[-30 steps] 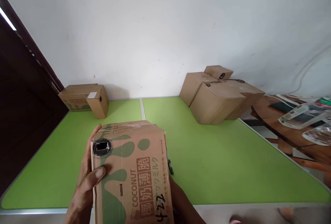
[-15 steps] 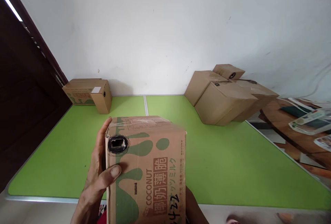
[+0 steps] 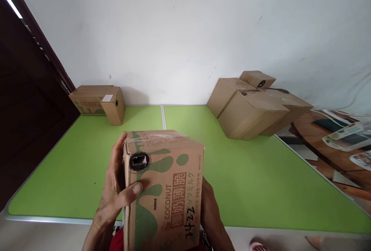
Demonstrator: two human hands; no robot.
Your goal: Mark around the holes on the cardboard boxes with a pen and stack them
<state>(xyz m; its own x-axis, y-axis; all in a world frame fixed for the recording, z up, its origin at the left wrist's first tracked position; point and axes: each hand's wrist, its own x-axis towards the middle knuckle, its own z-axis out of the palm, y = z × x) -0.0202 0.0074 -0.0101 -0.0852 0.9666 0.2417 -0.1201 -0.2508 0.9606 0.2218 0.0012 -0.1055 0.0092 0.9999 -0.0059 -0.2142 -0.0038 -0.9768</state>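
Observation:
A brown cardboard box (image 3: 165, 189) with green drip shapes, the word COCONUT and a handwritten number is held up over the front edge of the table. My left hand (image 3: 120, 189) grips its left side, thumb pressed on the printed face below a slot ringed in black, fingers behind the edge. Against the right side lies my right hand (image 3: 209, 204); its fingers are mostly hidden by the box. Clear tape shows along the top of the box.
On the green table (image 3: 255, 181), a small box (image 3: 116, 110) stands before a printed carton (image 3: 87, 100) at the back left. Several plain boxes (image 3: 249, 111) are grouped at the back right. Beyond the right edge is a wooden table (image 3: 310, 135). A dark door (image 3: 29, 88) stands at left.
The box has tilted and turned slightly in my hands, its left edge shifting right and more of the handwritten number showing. More of my right hand is visible beside it.

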